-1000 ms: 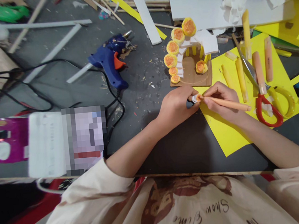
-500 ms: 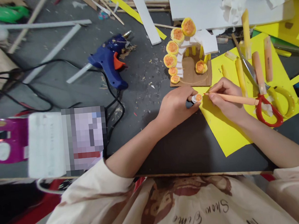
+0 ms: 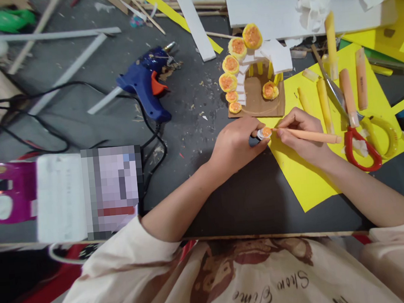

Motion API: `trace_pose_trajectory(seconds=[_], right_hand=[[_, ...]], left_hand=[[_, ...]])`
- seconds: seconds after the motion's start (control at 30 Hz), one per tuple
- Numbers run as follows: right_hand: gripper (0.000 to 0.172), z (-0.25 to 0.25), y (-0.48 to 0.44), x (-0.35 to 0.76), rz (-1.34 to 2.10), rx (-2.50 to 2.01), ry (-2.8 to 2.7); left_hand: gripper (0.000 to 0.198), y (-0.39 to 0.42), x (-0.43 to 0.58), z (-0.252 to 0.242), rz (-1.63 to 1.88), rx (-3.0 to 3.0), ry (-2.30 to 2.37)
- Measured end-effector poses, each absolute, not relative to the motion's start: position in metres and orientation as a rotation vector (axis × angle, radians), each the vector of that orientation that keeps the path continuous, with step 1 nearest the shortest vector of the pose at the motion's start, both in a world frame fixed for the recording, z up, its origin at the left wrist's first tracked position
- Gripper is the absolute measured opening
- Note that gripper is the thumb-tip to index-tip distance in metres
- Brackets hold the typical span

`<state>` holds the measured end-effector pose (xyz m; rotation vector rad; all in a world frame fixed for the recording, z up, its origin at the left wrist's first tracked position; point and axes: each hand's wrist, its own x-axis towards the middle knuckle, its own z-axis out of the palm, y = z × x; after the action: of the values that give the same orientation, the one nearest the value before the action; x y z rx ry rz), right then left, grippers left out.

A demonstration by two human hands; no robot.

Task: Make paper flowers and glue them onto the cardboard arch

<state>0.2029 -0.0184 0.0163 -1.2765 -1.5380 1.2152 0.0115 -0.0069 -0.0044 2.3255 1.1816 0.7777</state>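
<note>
Between the thumb and fingers of my left hand (image 3: 238, 141) is a small white piece with an orange top (image 3: 266, 132). My right hand (image 3: 305, 135) grips a pale orange marker (image 3: 315, 135), its tip at or very near the piece's orange face. Just beyond my hands stands a small model (image 3: 261, 97) on a brown base, with a curve of white steps. Several yellow-rimmed discs with orange centres (image 3: 227, 82) run along its left side. A yellow sheet (image 3: 305, 180) lies under my right hand.
Red-and-yellow-handled scissors (image 3: 351, 150), an orange marker (image 3: 361, 78) and yellow markers (image 3: 324, 105) lie on the right. A blue glue gun (image 3: 146, 81) with its black cord lies left of the model. White board (image 3: 275, 13) and strips fill the back; a white box (image 3: 60, 197) sits front left.
The marker in my right hand has shifted slightly left, bringing its tip up to the small piece. My left hand keeps its hold on the piece.
</note>
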Motion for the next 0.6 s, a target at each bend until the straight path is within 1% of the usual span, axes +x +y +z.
trace_pose_trajectory(seconds=[0.23, 0.37, 0.6], right_hand=[[0.038, 0.017, -0.0196, 0.2024, 1.202, -1.263, -1.561], [0.039, 0.0175, -0.0194, 0.2021, 1.203, -1.277, -1.555], [0.04, 0.0158, -0.0194, 0.2029, 1.301, -1.253, -1.568]], left_hand=[[0.009, -0.007, 0.0113, -0.0045, 0.81, 2.309, 1.164], [0.009, -0.0071, 0.0115, -0.0045, 0.795, 2.302, 1.173], [0.008, -0.0069, 0.012, -0.0051, 0.813, 2.297, 1.181]])
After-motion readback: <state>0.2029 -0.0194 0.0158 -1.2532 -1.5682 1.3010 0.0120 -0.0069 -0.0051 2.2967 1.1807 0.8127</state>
